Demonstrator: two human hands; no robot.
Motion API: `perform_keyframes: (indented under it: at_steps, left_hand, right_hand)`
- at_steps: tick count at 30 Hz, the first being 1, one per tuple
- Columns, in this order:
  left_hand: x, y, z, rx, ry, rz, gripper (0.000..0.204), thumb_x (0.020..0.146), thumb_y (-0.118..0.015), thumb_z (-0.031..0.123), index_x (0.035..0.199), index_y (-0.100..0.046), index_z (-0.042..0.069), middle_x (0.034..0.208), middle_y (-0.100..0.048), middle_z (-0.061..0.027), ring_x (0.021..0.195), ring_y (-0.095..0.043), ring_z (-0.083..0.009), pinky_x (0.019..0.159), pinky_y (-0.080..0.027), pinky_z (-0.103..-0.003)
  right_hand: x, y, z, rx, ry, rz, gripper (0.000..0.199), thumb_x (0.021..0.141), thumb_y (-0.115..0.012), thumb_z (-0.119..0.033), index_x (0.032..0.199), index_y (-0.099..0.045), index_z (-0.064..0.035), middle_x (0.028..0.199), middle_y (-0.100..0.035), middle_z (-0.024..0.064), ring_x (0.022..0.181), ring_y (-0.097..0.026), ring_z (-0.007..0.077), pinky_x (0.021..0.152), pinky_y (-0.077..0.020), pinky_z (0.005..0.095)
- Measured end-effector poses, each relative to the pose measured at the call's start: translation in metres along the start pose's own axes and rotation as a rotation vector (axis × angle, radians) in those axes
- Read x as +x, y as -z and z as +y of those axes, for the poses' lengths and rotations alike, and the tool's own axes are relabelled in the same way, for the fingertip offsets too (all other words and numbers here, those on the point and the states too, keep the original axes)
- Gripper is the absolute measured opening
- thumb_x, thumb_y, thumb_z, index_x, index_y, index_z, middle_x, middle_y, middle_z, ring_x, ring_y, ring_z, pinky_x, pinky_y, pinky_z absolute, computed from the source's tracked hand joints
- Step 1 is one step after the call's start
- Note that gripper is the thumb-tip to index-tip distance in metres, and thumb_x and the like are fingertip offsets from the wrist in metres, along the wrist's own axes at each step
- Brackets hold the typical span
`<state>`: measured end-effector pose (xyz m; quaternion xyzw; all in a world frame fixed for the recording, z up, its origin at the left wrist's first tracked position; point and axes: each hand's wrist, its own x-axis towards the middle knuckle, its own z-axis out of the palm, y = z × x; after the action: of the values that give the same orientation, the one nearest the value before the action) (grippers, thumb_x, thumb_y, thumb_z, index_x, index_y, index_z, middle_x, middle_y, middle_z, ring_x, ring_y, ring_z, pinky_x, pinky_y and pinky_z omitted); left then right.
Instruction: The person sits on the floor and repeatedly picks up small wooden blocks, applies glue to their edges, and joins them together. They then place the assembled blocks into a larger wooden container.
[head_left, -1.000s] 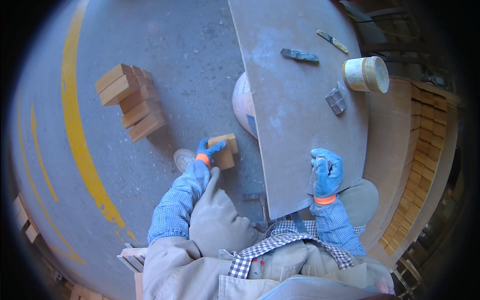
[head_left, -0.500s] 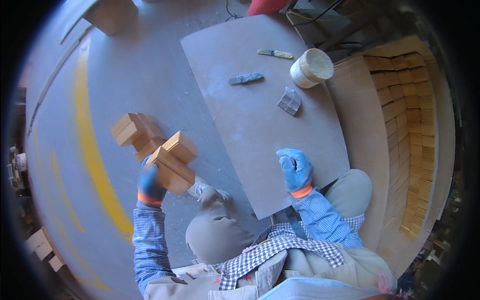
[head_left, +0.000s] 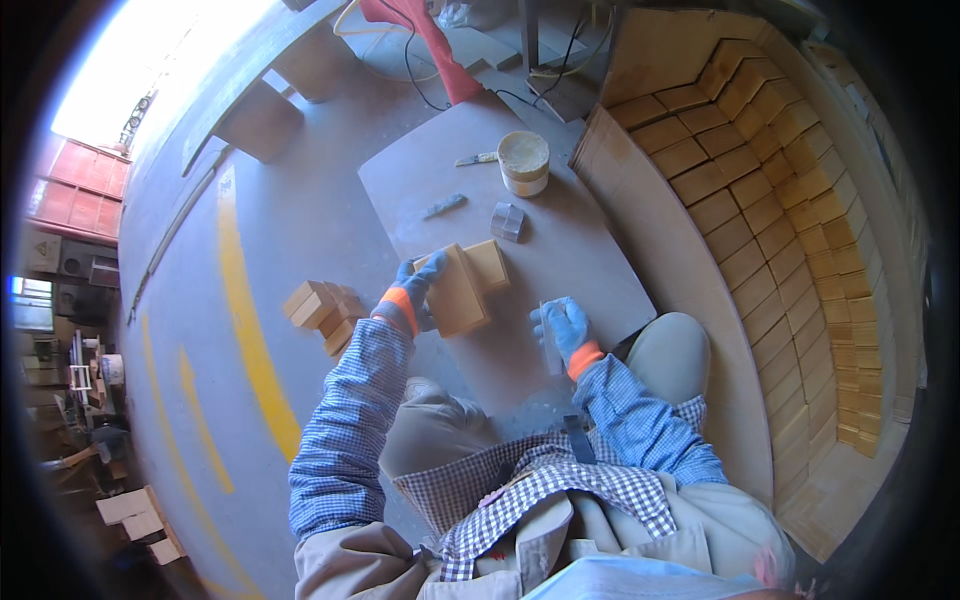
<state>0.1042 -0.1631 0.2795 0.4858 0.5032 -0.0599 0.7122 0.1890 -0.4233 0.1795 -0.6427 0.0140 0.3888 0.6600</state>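
Yellow stripe on grey floor

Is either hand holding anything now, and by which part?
The left hand holds a wooden block by its left side, a second block beside it. The right hand is curled; whether it holds anything cannot be told.

We could read no words, numbers or signs anywhere; any print on the whitish tub or the pale panel at far left was too small for us.
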Motion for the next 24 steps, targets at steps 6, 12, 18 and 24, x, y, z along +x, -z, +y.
perform_keyframes:
  at_steps: [6,12,18,24]
  left_hand:
    - [0.011,0.008,-0.041,0.107,-0.174,0.415,0.085,0.079,-0.07,0.069,0.145,-0.037,0.026,0.141,-0.045,-0.0105,0.117,-0.054,-0.036,0.081,-0.054,-0.05]
    - [0.072,0.045,-0.1,-0.482,-0.054,0.405,0.097,0.075,-0.055,0.085,0.136,-0.054,0.009,0.124,-0.063,-0.0118,0.114,-0.059,-0.0327,0.098,-0.044,-0.054]
    - [0.129,0.015,-0.121,-0.415,-0.38,0.123,0.076,0.093,-0.051,0.066,0.139,-0.047,0.006,0.141,-0.052,-0.019,0.12,-0.056,-0.0332,0.101,-0.045,-0.039]
    - [0.105,-0.025,-0.112,-0.236,-0.408,0.64,0.087,0.093,-0.055,0.062,0.146,-0.037,-0.005,0.142,-0.049,-0.0241,0.126,-0.053,-0.0337,0.105,-0.042,-0.04]
  right_hand:
    - [0.02,0.038,-0.013,-0.022,0.22,-0.044,0.019,0.097,-0.055,-0.027,0.102,-0.057,-0.0083,0.094,-0.068,0.0072,0.073,-0.061,0.0161,0.067,-0.0526,0.0315]
    - [0.134,0.083,-0.072,-0.318,0.488,0.368,0.033,0.089,-0.062,-0.035,0.09,-0.056,-0.0031,0.084,-0.061,0.0148,0.076,-0.057,0.0276,0.075,-0.0479,0.0431]
    - [0.179,0.088,-0.081,-0.811,0.257,0.088,0.046,0.086,-0.064,-0.038,0.112,-0.062,-0.0005,0.112,-0.067,0.0227,0.101,-0.063,0.039,0.09,-0.0495,0.0419]
    - [0.175,0.089,-0.085,-0.686,0.28,0.068,0.041,0.087,-0.063,-0.035,0.108,-0.063,-0.0002,0.109,-0.068,0.0229,0.099,-0.065,0.0351,0.089,-0.0501,0.0412]
